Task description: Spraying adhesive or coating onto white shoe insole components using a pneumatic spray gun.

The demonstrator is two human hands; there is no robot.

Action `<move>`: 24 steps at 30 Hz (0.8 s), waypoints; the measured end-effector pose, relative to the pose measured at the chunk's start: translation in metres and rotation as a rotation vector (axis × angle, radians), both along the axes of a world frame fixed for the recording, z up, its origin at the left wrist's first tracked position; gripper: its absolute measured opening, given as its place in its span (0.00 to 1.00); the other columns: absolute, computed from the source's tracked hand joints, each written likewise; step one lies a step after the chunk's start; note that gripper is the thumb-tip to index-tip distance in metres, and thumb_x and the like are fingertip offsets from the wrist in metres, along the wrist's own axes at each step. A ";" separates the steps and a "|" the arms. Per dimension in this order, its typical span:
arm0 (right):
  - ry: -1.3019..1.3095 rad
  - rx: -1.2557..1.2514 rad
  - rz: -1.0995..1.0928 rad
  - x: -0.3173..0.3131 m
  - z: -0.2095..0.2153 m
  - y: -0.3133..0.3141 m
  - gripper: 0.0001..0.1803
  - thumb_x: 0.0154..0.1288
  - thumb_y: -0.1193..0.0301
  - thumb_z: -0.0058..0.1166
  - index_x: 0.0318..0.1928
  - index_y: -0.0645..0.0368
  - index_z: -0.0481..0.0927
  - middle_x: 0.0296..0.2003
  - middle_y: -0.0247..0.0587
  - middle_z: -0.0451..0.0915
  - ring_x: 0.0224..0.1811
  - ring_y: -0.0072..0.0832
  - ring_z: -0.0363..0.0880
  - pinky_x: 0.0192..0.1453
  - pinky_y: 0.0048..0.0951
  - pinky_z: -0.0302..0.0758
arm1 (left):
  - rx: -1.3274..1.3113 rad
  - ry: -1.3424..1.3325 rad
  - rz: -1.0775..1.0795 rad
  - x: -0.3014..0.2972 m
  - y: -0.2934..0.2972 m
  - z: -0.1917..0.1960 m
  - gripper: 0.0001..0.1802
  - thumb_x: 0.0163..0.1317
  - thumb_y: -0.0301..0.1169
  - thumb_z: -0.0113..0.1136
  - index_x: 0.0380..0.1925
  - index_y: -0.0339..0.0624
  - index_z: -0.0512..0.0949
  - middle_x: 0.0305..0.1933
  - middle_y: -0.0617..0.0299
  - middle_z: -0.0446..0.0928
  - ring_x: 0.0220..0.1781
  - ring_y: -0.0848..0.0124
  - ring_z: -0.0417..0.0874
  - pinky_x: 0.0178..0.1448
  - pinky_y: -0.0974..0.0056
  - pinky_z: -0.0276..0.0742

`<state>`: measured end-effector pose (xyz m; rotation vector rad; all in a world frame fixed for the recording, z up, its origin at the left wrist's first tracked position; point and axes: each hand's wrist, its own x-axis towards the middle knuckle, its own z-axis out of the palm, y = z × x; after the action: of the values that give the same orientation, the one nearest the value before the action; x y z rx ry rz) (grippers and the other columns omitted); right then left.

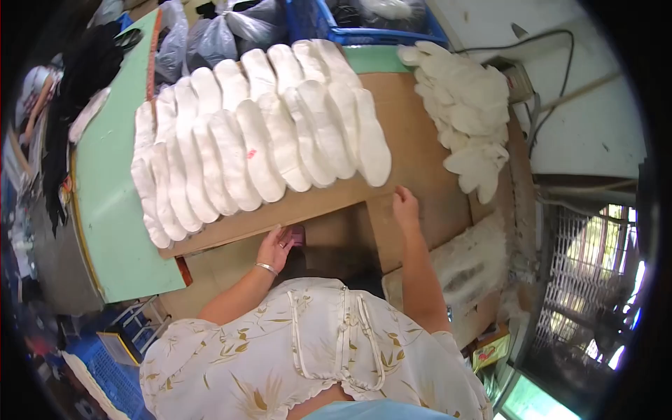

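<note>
White socks (259, 157) lie flat in two overlapping rows on a brown cardboard sheet (231, 229); one has a small red mark. At the sheet's front edge, my left hand (275, 250), with a ring and bangle, grips the cardboard, its fingertips just below the socks. My right hand (405, 208) is closed at the same edge farther right, near the toe of the last sock. Its fingers appear pinched on the cardboard, partly hidden from this angle. A loose pile of white socks (465, 105) rests to the right, apart from both hands.
Under the cardboard is a green tabletop (112, 189). A blue crate (385, 35) and grey plastic bags (210, 42) stand at the back. A dark cable (570, 70) runs along the right. Another blue crate (112, 378) sits low at the left.
</note>
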<state>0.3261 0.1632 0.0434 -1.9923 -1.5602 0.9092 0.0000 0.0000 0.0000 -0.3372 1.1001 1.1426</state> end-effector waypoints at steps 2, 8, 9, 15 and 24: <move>-0.064 0.016 0.026 0.004 -0.003 0.006 0.17 0.61 0.71 0.43 0.49 0.64 0.75 0.44 0.52 0.78 0.49 0.41 0.76 0.52 0.33 0.71 | 0.150 -0.163 0.241 -0.022 -0.013 0.005 0.10 0.59 0.31 0.58 0.42 0.45 0.74 0.49 0.64 0.74 0.53 0.67 0.73 0.60 0.54 0.65; 0.097 -0.214 0.071 -0.005 -0.001 0.050 0.17 0.61 0.75 0.41 0.49 0.69 0.75 0.40 0.42 0.78 0.43 0.29 0.76 0.46 0.26 0.71 | 0.286 -0.183 0.367 -0.035 0.007 0.000 0.09 0.59 0.24 0.56 0.41 0.41 0.74 0.43 0.59 0.77 0.48 0.66 0.77 0.54 0.57 0.74; 0.199 -0.365 0.023 -0.008 0.010 0.057 0.17 0.61 0.74 0.42 0.49 0.68 0.75 0.37 0.38 0.78 0.39 0.26 0.75 0.43 0.24 0.70 | 0.301 -0.175 0.411 -0.039 0.006 0.003 0.09 0.59 0.24 0.56 0.41 0.41 0.74 0.43 0.59 0.77 0.48 0.66 0.77 0.54 0.57 0.74; 1.029 -0.638 0.259 0.017 0.008 0.042 0.28 0.56 0.73 0.45 0.59 0.65 0.64 0.45 0.34 0.75 0.44 0.25 0.74 0.49 0.26 0.69 | 0.411 -0.108 0.346 -0.053 -0.018 0.010 0.16 0.59 0.23 0.53 0.48 0.34 0.71 0.49 0.53 0.76 0.53 0.62 0.76 0.58 0.54 0.73; 1.206 -0.762 0.240 -0.036 0.056 -0.035 0.32 0.49 0.78 0.52 0.58 0.62 0.64 0.50 0.43 0.73 0.51 0.35 0.74 0.50 0.36 0.74 | 0.466 -0.013 0.451 -0.056 -0.096 0.049 0.16 0.57 0.21 0.54 0.47 0.33 0.72 0.46 0.53 0.76 0.48 0.63 0.78 0.56 0.59 0.73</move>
<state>0.2904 0.1284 0.0996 -1.0544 -0.7431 2.4340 -0.0562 -0.0958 0.0494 -0.2277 0.7284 1.7510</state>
